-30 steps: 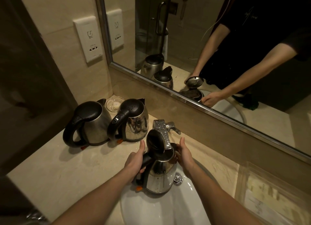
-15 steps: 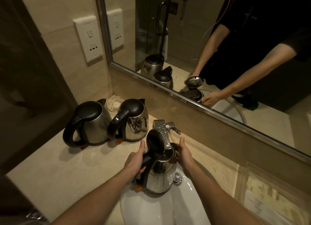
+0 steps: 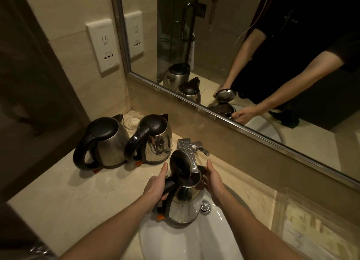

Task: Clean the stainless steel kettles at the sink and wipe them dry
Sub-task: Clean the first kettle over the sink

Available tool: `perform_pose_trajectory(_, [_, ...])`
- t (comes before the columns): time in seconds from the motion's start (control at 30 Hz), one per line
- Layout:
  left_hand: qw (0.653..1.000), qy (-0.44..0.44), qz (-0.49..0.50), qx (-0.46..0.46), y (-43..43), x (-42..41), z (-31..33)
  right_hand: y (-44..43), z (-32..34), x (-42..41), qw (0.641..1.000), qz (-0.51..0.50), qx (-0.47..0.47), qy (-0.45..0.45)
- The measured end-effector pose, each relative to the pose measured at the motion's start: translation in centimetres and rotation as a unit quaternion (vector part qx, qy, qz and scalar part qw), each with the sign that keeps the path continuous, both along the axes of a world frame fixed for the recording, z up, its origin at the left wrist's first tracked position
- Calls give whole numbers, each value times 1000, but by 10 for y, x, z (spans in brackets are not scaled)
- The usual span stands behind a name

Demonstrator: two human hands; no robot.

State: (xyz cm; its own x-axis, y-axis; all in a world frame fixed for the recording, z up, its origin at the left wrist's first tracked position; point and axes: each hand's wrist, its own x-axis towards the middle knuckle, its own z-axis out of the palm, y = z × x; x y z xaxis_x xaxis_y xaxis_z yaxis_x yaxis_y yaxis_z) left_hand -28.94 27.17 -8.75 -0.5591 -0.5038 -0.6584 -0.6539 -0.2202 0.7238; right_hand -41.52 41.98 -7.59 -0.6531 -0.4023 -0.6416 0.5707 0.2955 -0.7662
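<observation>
We hold kettle (image 3: 185, 205) upright over sink (image 3: 175, 244), mouth under faucet (image 3: 188, 154) | left hand (image 3: 155, 183) grips handle (image 3: 169, 184) | right hand (image 3: 213, 180) cups its side, nearer faucet

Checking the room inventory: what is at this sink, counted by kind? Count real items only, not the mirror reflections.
Kettles: 3
Glass dish: 1
Tap: 1
Wall socket: 1
Total: 6
</observation>
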Motion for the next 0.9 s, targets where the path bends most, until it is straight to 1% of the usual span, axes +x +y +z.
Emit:
perform_pose_trajectory(0.4, [1000, -8, 25, 14, 1, -2, 3, 0, 3, 0, 1000, -14, 3, -10])
perform_pose_trajectory(0.9, [999, -14, 28, 23, -1, -3, 5, -1, 8, 0, 999, -26, -6, -28])
